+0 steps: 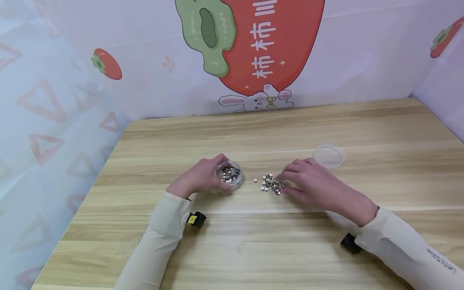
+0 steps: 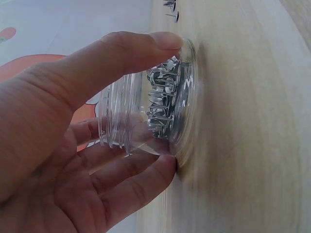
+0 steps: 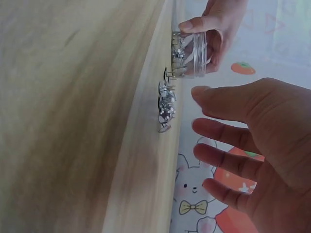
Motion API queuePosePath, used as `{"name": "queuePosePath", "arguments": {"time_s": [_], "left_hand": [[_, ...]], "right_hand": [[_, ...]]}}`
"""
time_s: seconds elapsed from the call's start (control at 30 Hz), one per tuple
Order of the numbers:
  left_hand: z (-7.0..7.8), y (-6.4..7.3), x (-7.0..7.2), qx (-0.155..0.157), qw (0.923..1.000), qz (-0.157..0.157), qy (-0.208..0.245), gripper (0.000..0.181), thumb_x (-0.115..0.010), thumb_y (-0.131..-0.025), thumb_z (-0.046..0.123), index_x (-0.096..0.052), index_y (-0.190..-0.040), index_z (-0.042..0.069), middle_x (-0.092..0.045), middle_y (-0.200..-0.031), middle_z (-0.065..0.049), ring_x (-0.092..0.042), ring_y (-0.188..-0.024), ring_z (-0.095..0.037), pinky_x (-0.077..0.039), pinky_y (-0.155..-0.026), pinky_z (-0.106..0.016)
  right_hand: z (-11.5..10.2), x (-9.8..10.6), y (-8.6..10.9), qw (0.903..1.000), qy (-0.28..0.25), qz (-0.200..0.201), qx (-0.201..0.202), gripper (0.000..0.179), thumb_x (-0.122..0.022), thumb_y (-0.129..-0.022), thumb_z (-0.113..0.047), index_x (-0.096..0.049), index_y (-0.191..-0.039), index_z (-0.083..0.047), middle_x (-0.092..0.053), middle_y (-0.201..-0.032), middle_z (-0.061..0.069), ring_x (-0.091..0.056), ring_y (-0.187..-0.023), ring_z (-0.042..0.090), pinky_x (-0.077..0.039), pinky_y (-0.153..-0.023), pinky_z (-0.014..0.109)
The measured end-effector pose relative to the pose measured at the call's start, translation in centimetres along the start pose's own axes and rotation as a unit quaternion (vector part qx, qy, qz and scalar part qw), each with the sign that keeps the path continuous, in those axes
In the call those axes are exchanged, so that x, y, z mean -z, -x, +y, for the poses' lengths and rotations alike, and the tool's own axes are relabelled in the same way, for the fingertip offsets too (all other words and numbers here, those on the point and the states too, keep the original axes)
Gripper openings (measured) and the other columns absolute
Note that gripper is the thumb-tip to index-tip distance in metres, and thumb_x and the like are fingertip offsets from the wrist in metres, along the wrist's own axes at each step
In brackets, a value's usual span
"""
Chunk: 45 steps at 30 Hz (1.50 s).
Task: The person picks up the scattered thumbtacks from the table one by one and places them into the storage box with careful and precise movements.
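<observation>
My left hand grips a small clear plastic jar from its left side, thumb on the near side and fingers round the far side. The jar stands upright on the table with silver thumbtacks in its lower part; its threaded mouth has no lid on. To the right of the jar lies a loose pile of thumbtacks, with a single thumbtack apart from it. My right hand is at the right of the pile, fingers spread and loosely bent; in the right wrist view nothing is between them.
A round clear lid lies on the wooden table behind my right hand. A printed backdrop rises along the table's far edge, and a patterned wall sheet hangs along the left side.
</observation>
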<state>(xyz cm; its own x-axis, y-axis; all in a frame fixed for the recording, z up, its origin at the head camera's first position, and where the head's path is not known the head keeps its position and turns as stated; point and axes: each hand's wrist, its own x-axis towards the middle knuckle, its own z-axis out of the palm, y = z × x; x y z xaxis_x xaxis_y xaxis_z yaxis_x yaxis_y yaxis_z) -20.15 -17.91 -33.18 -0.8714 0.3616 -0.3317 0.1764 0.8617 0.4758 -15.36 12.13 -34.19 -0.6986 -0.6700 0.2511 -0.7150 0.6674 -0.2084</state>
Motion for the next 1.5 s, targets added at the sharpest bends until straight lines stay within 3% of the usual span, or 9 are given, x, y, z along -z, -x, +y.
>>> {"name": "queuePosePath", "arguments": {"time_s": [0.13,0.33,0.6,0.8,0.97,1.13,1.33,1.5], "left_hand": [[-0.2,0.2,0.0,0.0,1.0,0.002,0.001,0.075,-0.088,-0.065,0.037,-0.051,-0.127,0.021,-0.064,-0.119,-0.007,-0.057,-0.107,-0.024,-0.048,-0.093,-0.041],[-0.5,0.4,0.1,0.0,1.0,0.003,0.003,0.074,-0.088,-0.065,0.036,-0.051,-0.127,0.021,-0.064,-0.119,-0.006,-0.057,-0.108,-0.025,-0.047,-0.094,-0.041],[-0.8,0.8,0.1,0.005,0.9999,0.0,0.012,0.073,-0.088,-0.065,0.035,-0.051,-0.127,0.02,-0.064,-0.119,-0.007,-0.058,-0.107,-0.024,-0.048,-0.094,-0.041],[-1.1,0.9,0.1,0.008,0.9999,0.002,0.013,0.074,-0.088,-0.064,0.036,-0.051,-0.126,0.021,-0.064,-0.119,-0.007,-0.058,-0.107,-0.024,-0.048,-0.093,-0.04],[-1.0,0.7,0.1,0.002,0.9999,-0.003,0.015,0.075,-0.089,-0.064,0.037,-0.051,-0.127,0.022,-0.065,-0.12,-0.007,-0.059,-0.105,-0.022,-0.049,-0.091,-0.039],[-0.6,0.5,0.1,-0.008,0.9999,-0.005,0.013,0.071,-0.088,-0.065,0.039,-0.052,-0.124,0.024,-0.066,-0.114,-0.002,-0.06,-0.096,-0.018,-0.049,-0.083,-0.033],[-0.3,0.3,0.2,-0.026,0.9997,-0.002,0.001,0.065,-0.085,-0.067,0.038,-0.052,-0.121,0.025,-0.065,-0.106,0.0,-0.058,-0.09,-0.018,-0.047,-0.076,-0.03],[-0.3,0.4,0.3,-0.022,0.9997,-0.001,-0.006,0.076,-0.086,-0.067,0.039,-0.048,-0.132,0.025,-0.064,-0.114,-0.003,-0.058,-0.095,-0.019,-0.048,-0.083,-0.035]], "right_hand": [[-0.1,-0.6,-0.3,0.9997,0.01,0.0,0.023,0.013,-0.076,-0.082,-0.018,-0.075,-0.094,-0.018,-0.07,-0.089,-0.007,-0.06,-0.086,0.012,-0.045,-0.078,0.034],[-0.1,-1.3,-0.5,0.9993,0.021,-0.014,0.03,0.006,-0.076,-0.082,-0.017,-0.074,-0.086,-0.02,-0.066,-0.08,-0.011,-0.055,-0.078,0.01,-0.041,-0.073,0.03],[-0.2,-1.4,-1.0,0.9992,0.018,-0.017,0.033,0.002,-0.074,-0.084,-0.018,-0.074,-0.085,-0.019,-0.067,-0.081,-0.011,-0.057,-0.079,0.009,-0.042,-0.073,0.03],[-1.0,0.0,-3.1,0.9998,0.002,0.004,0.022,0.008,-0.077,-0.081,-0.012,-0.074,-0.087,-0.017,-0.069,-0.084,-0.009,-0.059,-0.081,0.011,-0.044,-0.077,0.034],[-2.8,0.6,-5.9,0.9998,-0.014,-0.007,0.012,0.008,-0.078,-0.082,-0.018,-0.074,-0.089,-0.018,-0.069,-0.085,-0.008,-0.058,-0.083,0.012,-0.044,-0.081,0.034],[-4.5,0.0,-8.8,0.999,-0.034,-0.01,0.027,0.008,-0.074,-0.086,-0.019,-0.073,-0.093,-0.017,-0.067,-0.087,-0.007,-0.058,-0.085,0.012,-0.045,-0.085,0.034],[-5.2,-0.9,-10.1,0.9991,-0.027,-0.012,0.031,0.007,-0.073,-0.087,-0.018,-0.072,-0.094,-0.017,-0.067,-0.088,-0.005,-0.057,-0.086,0.013,-0.044,-0.084,0.033],[-5.0,-1.1,-10.1,0.9989,-0.042,-0.007,0.018,0.043,-0.074,-0.086,-0.03,-0.064,-0.125,-0.016,-0.067,-0.12,0.001,-0.058,-0.113,0.021,-0.044,-0.1,0.044]]}}
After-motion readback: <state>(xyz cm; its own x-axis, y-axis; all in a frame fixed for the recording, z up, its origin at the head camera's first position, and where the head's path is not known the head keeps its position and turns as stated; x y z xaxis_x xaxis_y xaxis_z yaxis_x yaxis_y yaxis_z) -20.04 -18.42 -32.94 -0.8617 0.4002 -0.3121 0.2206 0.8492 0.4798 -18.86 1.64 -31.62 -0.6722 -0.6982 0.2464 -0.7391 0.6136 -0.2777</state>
